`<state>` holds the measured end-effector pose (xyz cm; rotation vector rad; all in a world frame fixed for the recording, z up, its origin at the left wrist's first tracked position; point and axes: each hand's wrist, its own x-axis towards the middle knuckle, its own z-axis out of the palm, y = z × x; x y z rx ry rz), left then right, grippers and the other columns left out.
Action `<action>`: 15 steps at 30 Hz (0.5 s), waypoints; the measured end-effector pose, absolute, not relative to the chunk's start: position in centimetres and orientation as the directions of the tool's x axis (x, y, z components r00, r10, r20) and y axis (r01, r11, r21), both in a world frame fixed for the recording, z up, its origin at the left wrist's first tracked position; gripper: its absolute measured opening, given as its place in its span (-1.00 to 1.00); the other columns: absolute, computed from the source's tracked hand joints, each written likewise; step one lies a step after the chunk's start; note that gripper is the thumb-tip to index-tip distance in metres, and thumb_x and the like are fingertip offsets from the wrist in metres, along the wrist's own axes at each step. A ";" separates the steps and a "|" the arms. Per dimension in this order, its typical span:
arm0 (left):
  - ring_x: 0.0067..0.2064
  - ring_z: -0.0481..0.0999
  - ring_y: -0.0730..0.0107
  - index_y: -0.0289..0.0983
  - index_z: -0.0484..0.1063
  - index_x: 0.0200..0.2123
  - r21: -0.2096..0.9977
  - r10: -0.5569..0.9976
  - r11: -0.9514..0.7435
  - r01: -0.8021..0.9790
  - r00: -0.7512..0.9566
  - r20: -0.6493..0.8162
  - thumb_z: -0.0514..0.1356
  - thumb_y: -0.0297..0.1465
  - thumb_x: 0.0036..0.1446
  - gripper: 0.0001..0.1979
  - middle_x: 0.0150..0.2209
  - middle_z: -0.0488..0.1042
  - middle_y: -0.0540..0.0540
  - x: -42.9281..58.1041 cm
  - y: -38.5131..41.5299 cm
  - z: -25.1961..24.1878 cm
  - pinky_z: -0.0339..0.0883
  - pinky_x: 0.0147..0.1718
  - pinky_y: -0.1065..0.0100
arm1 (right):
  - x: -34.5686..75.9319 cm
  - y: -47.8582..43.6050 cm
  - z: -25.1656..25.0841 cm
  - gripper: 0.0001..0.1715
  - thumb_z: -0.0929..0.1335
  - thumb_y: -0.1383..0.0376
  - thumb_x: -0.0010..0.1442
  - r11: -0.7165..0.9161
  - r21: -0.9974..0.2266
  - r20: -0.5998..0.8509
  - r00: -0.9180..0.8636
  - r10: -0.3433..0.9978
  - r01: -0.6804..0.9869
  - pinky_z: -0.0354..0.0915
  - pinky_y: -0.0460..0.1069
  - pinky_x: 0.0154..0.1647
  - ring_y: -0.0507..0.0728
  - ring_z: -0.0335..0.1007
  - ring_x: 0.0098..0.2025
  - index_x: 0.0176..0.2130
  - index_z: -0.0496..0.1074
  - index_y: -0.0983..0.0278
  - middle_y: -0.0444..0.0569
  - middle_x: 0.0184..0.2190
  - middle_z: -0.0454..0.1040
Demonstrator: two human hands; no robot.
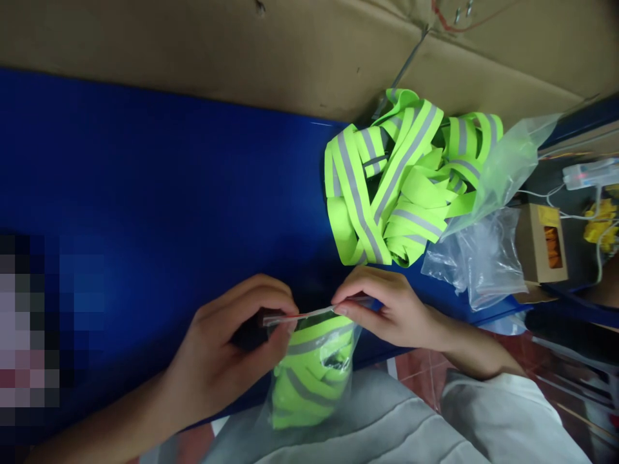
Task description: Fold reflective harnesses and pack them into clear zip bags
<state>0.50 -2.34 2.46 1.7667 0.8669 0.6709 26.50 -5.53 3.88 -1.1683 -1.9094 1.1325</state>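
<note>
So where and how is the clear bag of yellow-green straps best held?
Probably by its top edge, pinched between thumb and fingers toward both ends, coming from left and right. That edge is a narrow strip stretched nearly level, while the clear bag below bulges with yellow-green straps and offers less to pinch. The left hand and right hand pinch it there.

Hands, two: left hand (217, 354), right hand (394, 306); filled bag (312, 380), one; strap heap (403, 167), one; small box (536, 251), one; table (169, 193), one
</note>
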 end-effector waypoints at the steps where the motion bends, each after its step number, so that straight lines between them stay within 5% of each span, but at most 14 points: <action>1: -0.23 0.57 0.62 -0.15 0.52 -0.14 0.943 0.808 -0.235 0.234 0.586 0.056 0.24 -0.48 0.32 -0.88 -0.18 0.53 0.05 0.6 -2.4 2.4 0.43 -0.24 0.62 | 26.5 -5.5 3.9 -0.93 0.42 0.38 0.38 0.250 -0.895 0.080 -0.419 0.904 0.370 0.41 -0.16 -0.22 -0.04 0.48 -0.27 -0.13 0.52 0.35 -0.04 -0.29 0.57; 8: -0.27 0.61 0.61 -0.08 0.59 -0.14 0.959 0.797 -0.191 0.210 0.604 0.026 0.27 -0.47 0.34 -0.85 -0.22 0.59 0.09 0.3 -2.9 2.0 0.42 -0.36 0.65 | 26.4 -5.6 3.9 -0.87 0.44 0.35 0.38 0.272 -0.898 0.090 -0.460 0.883 0.346 0.41 -0.18 -0.21 -0.05 0.48 -0.27 -0.08 0.53 0.36 -0.03 -0.27 0.56; 15: -0.20 0.69 0.58 0.09 0.67 -0.13 0.945 0.809 -0.113 0.306 0.580 -0.091 0.30 -0.28 0.34 -0.86 -0.16 0.68 0.20 -0.5 -0.7 2.3 0.49 -0.21 0.72 | 27.8 -5.0 3.7 -0.90 0.44 0.32 0.38 0.231 -0.868 0.023 -0.428 0.903 0.439 0.41 -0.14 -0.24 -0.04 0.51 -0.27 -0.09 0.53 0.29 -0.08 -0.27 0.59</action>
